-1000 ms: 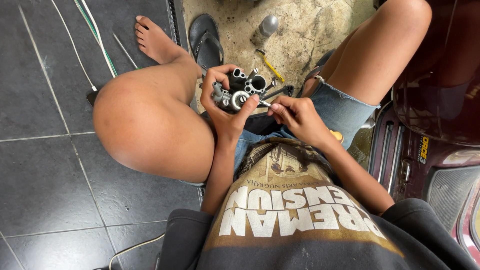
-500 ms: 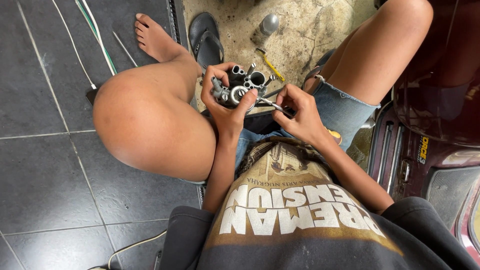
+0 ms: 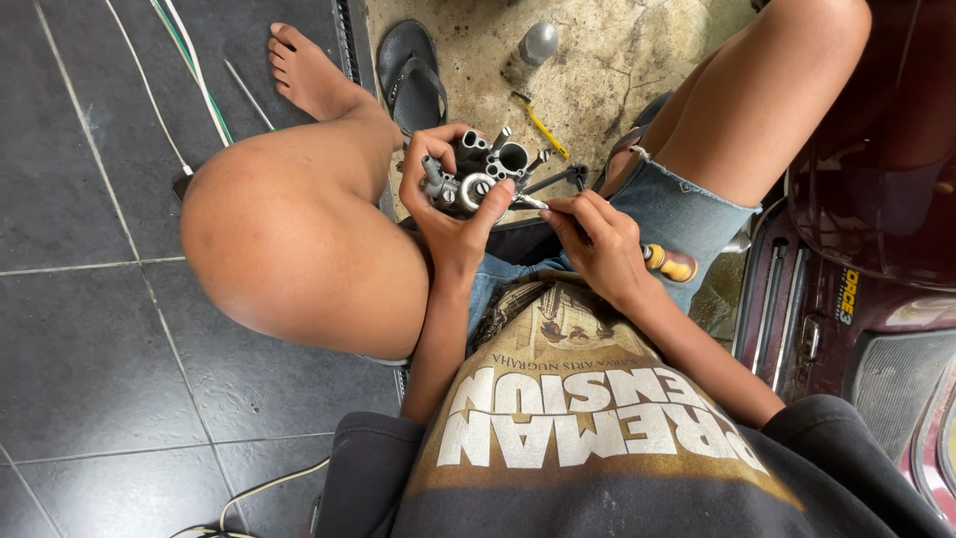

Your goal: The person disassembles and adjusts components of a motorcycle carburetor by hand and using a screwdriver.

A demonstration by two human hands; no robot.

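My left hand (image 3: 450, 214) grips a grey metal carburetor body (image 3: 478, 174) with several round openings, held up between my bent knees. My right hand (image 3: 597, 244) holds a screwdriver (image 3: 669, 263) with a yellow and red handle. Its metal shaft points left and the tip meets the side of the carburetor by my left thumb. Both hands are over my lap, above denim shorts.
A black sandal (image 3: 413, 80), a grey round object (image 3: 539, 42) and a yellow tool (image 3: 543, 126) lie on the stained concrete ahead. White and green cables (image 3: 189, 70) cross the dark tiles at left. A dark red scooter body (image 3: 876, 199) stands close at right.
The screwdriver tip has stayed at the carburetor while my right hand shifted slightly along the shaft. My left hand has kept its hold on the part.
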